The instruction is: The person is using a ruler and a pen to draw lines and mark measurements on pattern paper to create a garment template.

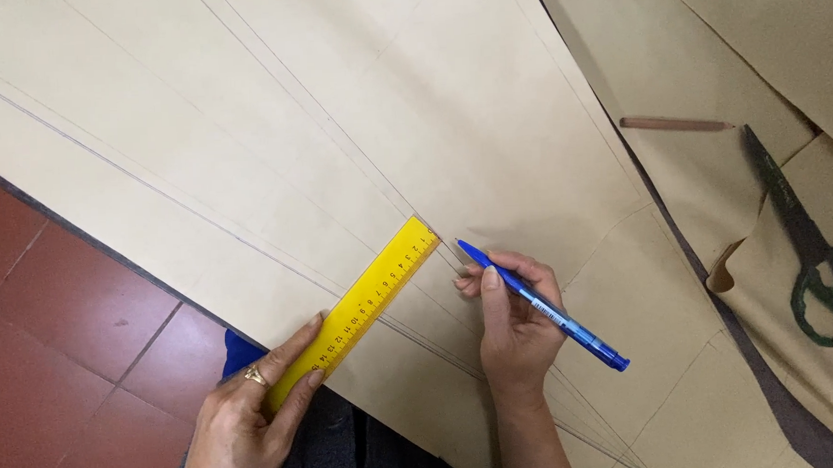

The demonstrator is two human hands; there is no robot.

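A large sheet of tan pattern paper (pixel 357 107) with long drawn lines covers the table. My left hand (pixel 256 406), a ring on one finger, presses the near end of a yellow ruler (pixel 368 305) flat on the paper. The ruler runs diagonally up to the right, its far end meeting the drawn lines. My right hand (pixel 516 323) holds a blue pen (pixel 539 305). The pen's tip rests on the paper just right of the ruler's far end.
A brown pencil (pixel 676 123) lies on more tan paper at the upper right. Green-handled scissors (pixel 809 248) lie at the right edge. Red floor tiles (pixel 60 339) show at the lower left, past the paper's edge.
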